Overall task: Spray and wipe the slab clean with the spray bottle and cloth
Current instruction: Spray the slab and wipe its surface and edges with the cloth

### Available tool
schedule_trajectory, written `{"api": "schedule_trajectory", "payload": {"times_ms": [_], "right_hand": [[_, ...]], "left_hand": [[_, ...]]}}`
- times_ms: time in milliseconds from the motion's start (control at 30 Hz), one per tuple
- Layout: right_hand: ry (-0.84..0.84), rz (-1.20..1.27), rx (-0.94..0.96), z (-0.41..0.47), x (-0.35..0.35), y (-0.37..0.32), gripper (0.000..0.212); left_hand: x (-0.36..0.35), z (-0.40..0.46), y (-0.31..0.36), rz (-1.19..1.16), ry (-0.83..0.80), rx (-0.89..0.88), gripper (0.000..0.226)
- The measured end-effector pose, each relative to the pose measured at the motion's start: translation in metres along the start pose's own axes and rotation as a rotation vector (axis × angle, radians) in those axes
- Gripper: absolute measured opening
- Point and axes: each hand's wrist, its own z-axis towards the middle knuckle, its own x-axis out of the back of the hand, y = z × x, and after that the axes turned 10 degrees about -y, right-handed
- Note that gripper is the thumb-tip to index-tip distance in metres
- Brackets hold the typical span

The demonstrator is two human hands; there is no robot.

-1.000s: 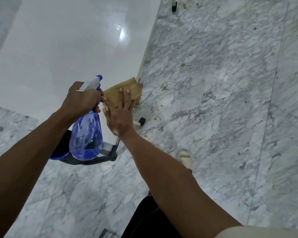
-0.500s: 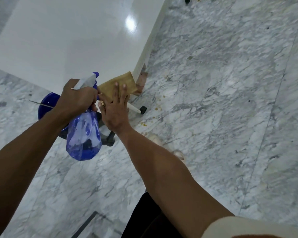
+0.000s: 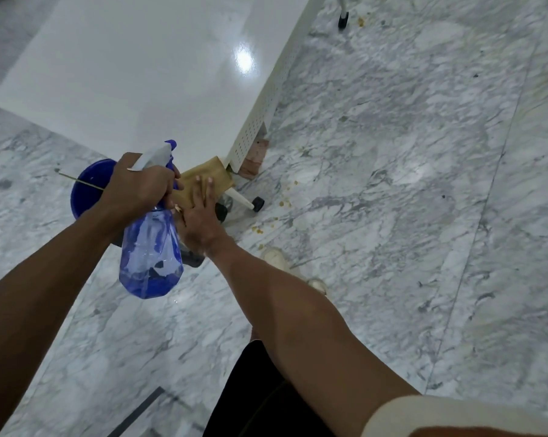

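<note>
Two-tone spray bottle (image 3: 151, 247): clear blue body, white/blue head.

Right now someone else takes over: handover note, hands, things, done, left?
Left hand grips the spray bottle by its neck, nozzle toward the slab.
Right hand lies flat, fingers straight, pressing the cloth at the slab's near corner.
Done: cannot tell how much has been wiped; the slab top looks glossy.
Left: finish wiping this corner, spray and wipe any remaining patches.
Blue bucket sits on the floor beneath the left hand.

Glossy white slab (image 3: 133, 77), translucent plastic bottle (image 3: 151, 257), seemingly soft matt cloth (image 3: 215, 175).
</note>
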Motion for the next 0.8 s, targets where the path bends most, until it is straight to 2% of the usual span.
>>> {"api": "schedule_trajectory", "payload": {"times_ms": [67, 100, 167, 200, 267, 400, 467, 567, 667, 733, 800], "right_hand": [[-0.131, 0.07, -0.015, -0.008, 0.002, -0.003, 0.092], [-0.188, 0.075, -0.016, -0.017, 0.016, -0.009, 0.09], [-0.254, 0.156, 0.006, -0.042, 0.057, -0.028, 0.062], [-0.225, 0.283, 0.012, -0.054, 0.08, -0.041, 0.052], [-0.115, 0.528, -0.007, -0.069, 0.121, -0.065, 0.052], [-0.071, 0.703, -0.169, -0.066, 0.174, -0.098, 0.054], [-0.013, 0.844, -0.242, -0.062, 0.194, -0.107, 0.06], [-0.003, 0.827, -0.242, -0.044, 0.202, -0.121, 0.068], [-0.013, 0.947, -0.225, -0.021, 0.201, -0.146, 0.073], [-0.01, 1.048, -0.201, 0.001, 0.189, -0.158, 0.068], [0.024, 1.061, -0.174, 0.023, 0.176, -0.175, 0.053]], "left_hand": [[0.008, -0.007, 0.0, -0.027, 0.001, 0.008, 0.033], [0.013, -0.01, 0.0, -0.04, 0.005, 0.013, 0.034], [0.025, -0.021, 0.002, -0.056, 0.023, 0.009, 0.029], [0.032, -0.026, 0.003, -0.064, 0.035, 0.008, 0.026], [0.047, -0.037, 0.007, -0.106, 0.063, 0.004, 0.021], [0.078, -0.053, 0.009, -0.231, 0.095, 0.01, 0.028], [0.091, -0.059, 0.01, -0.252, 0.115, -0.012, 0.019], [0.11, -0.059, 0.003, -0.284, 0.153, -0.029, 0.017], [0.135, -0.05, -0.011, -0.332, 0.165, -0.053, 0.019], [0.154, -0.038, -0.025, -0.375, 0.167, -0.066, 0.017], [0.178, -0.027, -0.039, -0.397, 0.15, -0.084, 0.014]]}}
